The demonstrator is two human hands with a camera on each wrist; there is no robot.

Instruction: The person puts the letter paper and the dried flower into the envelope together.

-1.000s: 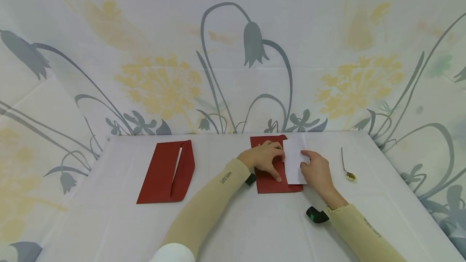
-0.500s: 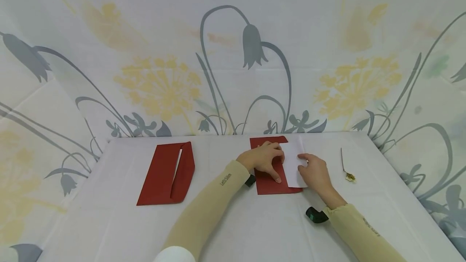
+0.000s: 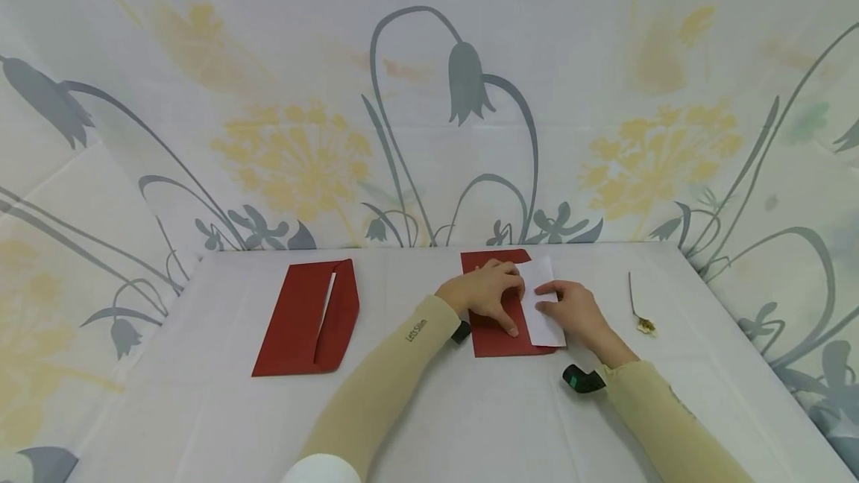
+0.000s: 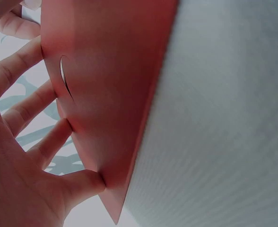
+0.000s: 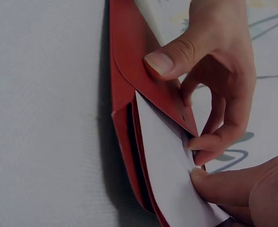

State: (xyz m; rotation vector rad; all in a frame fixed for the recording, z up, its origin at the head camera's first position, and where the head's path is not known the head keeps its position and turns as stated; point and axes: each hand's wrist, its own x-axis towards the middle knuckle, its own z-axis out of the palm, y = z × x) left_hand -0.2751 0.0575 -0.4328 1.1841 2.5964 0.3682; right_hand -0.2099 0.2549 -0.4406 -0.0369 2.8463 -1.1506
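Observation:
Resting on the red envelope (image 3: 488,341) is my left hand (image 3: 486,291), its fingertips and thumb spread on the paper in the left wrist view. A white sheet (image 3: 545,330) lies partly under the envelope's flap edge, its right part uncovered. My right hand (image 3: 580,315) touches the sheet's top with thumb and forefinger slightly apart. In the right wrist view, the right thumb (image 5: 224,187) presses on the white sheet (image 5: 167,161), close to the left hand's fingers (image 5: 210,144). The right hand's other fingers are mostly hidden there.
A second red envelope (image 3: 291,326) with a white strip showing in its slit lies to the left. At the right lies a dried flower (image 3: 646,326) on a thin stem. Behind the white table (image 3: 416,408) hangs a floral cloth (image 3: 429,125).
My right hand has moved left across the sheet. The white sheet has shifted slightly left and towards the near side, with less of its width showing. The left hand has stayed on the envelope.

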